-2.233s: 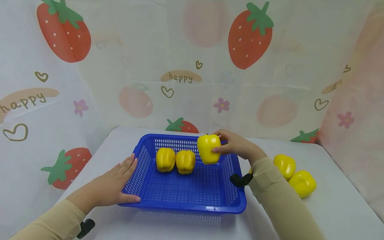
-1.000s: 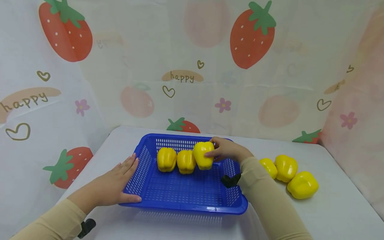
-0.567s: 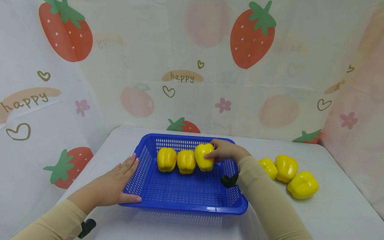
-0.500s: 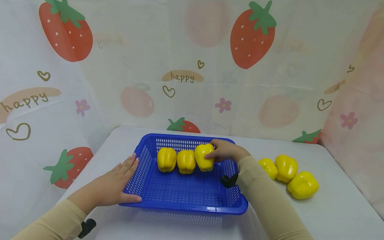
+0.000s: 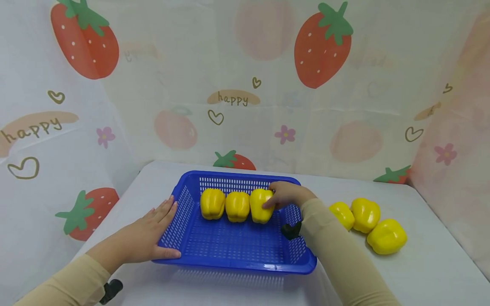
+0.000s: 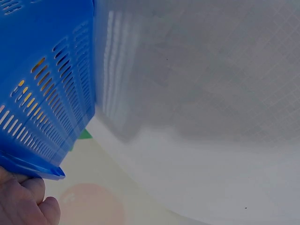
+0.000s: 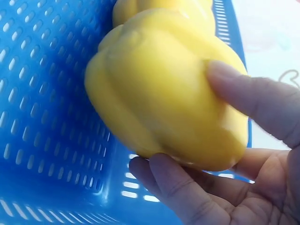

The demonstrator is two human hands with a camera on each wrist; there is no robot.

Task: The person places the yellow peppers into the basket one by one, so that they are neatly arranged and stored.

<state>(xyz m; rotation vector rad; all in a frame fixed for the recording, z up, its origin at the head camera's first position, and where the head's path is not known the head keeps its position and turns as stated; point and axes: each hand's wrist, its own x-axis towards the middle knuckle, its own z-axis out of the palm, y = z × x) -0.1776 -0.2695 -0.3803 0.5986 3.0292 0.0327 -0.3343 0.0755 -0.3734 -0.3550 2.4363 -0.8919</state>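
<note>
A blue plastic basket (image 5: 233,264) with slotted walls stands on the table. My right hand (image 5: 287,194), reaching into its back right part, grips a glossy yellow bell pepper (image 5: 260,208). The right wrist view has the thumb (image 7: 255,96) on one side of this pepper and fingertips on its underside. To its left, in the same row, sit a middle yellow bell pepper (image 5: 237,207) and a leftmost one (image 5: 212,204). My left hand (image 5: 143,236) rests on the basket's left rim, fingers extended and thumb along the near corner.
Three more yellow bell peppers (image 5: 365,214) lie in a cluster on the white table (image 5: 432,255), right of the basket. Behind and beside the table hangs a cloth (image 5: 264,140) printed with strawberries. The right sleeve (image 5: 340,250) passes over the basket's right wall.
My right hand has carried the pepper from above the basket down and slightly left, level with the other two inside. My left hand has stayed on the rim.
</note>
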